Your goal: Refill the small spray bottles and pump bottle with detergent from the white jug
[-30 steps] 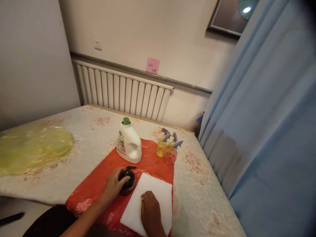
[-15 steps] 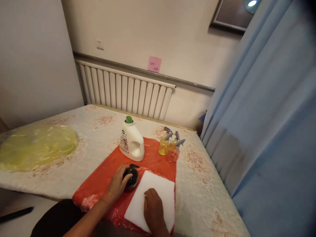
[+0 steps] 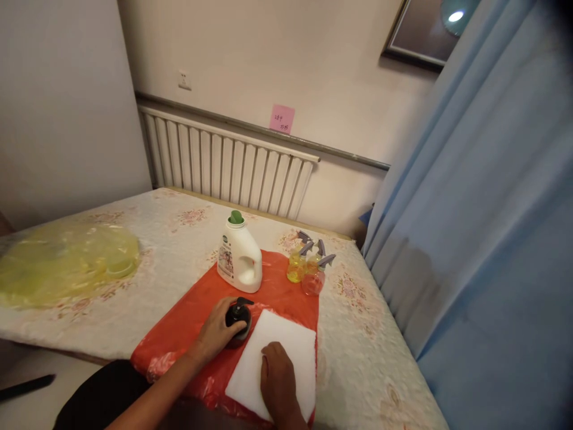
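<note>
My left hand (image 3: 218,329) wraps around a small black pump bottle (image 3: 239,319) that stands on a red plastic sheet (image 3: 188,322). Just to its right lies a white cloth (image 3: 289,349), and my right hand (image 3: 277,382) rests flat on its near part. Behind them on the red sheet stands a white detergent jug (image 3: 239,258) with a green cap. Right of the jug are small spray bottles, one yellow (image 3: 296,266) and one pink (image 3: 314,276), with grey triggers.
The sheet lies on a bed with a floral cover (image 3: 147,245). A yellow plastic bag (image 3: 67,260) lies at the left. A white radiator (image 3: 224,164) runs along the far wall, under a pink note (image 3: 282,119). Blue curtains (image 3: 483,227) hang at the right.
My view has shifted slightly. Both hands stay where they were, the left on the pump bottle and the right on the cloth.
</note>
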The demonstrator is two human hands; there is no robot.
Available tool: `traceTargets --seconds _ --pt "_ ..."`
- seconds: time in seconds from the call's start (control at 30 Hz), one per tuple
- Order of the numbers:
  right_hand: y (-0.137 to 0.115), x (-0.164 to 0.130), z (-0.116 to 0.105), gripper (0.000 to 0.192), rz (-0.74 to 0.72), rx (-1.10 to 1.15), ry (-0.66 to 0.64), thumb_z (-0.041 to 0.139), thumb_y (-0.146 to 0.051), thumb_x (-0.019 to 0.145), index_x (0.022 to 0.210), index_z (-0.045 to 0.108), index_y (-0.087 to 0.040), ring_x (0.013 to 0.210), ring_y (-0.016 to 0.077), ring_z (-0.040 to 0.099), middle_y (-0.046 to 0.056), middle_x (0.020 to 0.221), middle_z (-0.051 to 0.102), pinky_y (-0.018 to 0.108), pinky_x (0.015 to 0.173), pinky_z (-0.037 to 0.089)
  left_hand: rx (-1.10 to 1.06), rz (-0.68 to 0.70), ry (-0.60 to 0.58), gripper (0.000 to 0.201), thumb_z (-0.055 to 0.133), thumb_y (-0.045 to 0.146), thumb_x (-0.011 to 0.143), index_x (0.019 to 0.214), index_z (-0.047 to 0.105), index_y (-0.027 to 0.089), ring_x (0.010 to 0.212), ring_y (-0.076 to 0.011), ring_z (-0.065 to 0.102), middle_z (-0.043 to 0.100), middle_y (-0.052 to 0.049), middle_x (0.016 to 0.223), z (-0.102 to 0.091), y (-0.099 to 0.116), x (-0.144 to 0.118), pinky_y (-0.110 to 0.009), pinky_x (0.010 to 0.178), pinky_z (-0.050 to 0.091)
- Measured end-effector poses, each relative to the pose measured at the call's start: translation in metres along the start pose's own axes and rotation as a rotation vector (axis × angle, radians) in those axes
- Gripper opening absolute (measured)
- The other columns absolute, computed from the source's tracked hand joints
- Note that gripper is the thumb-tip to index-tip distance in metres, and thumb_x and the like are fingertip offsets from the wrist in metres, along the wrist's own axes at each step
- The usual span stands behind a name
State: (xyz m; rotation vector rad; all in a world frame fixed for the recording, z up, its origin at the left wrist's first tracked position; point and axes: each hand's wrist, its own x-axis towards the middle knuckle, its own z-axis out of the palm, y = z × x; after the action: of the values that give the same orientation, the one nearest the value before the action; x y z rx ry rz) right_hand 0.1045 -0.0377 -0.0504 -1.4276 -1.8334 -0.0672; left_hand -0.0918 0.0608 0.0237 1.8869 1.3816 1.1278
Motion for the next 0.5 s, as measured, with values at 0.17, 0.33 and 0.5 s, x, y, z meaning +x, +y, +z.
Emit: traceTargets --seconds 0.17,0.33,0.5 --pt "-0.001 0.000 -0.001 0.027 0.003 0.015 0.012 0.042 -0.001 0.086 0.085 0.059 -0.022 0.073 0.0225 0.059 0.005 0.079 0.061 0.034 0.068 0.050 -0.041 -0.040 -0.038 0.037 0.070 0.034 0.072 0.105 0.066 0.020 0.102 -0.0284 0.066 0.069 -0.007 0.107 0.004 -0.001 0.000 -0.046 0.096 0.052" --pt "0.000 0.000 0.000 0.026 0.016 0.015 0.008 0.042 -0.002 0.086 0.083 0.058 -0.023 0.073 0.0220 0.059 0.004 0.079 0.060 0.033 0.068 0.049 -0.044 -0.078 -0.028 0.037 0.070 0.034 0.072 0.106 0.066 0.020 0.099 -0.0265 0.065 0.069 -0.005 0.104 0.008 0.000 0.002 -0.042 0.091 0.052" --pt "-0.001 0.000 -0.001 0.025 0.011 0.002 0.004 0.042 -0.002 0.087 0.083 0.057 -0.023 0.073 0.0219 0.059 0.004 0.079 0.061 0.033 0.068 0.049 -0.027 -0.072 -0.046 0.035 0.067 0.036 0.077 0.108 0.067 0.020 0.097 -0.0261 0.065 0.069 -0.005 0.101 0.011 0.004 0.004 -0.041 0.090 0.052"
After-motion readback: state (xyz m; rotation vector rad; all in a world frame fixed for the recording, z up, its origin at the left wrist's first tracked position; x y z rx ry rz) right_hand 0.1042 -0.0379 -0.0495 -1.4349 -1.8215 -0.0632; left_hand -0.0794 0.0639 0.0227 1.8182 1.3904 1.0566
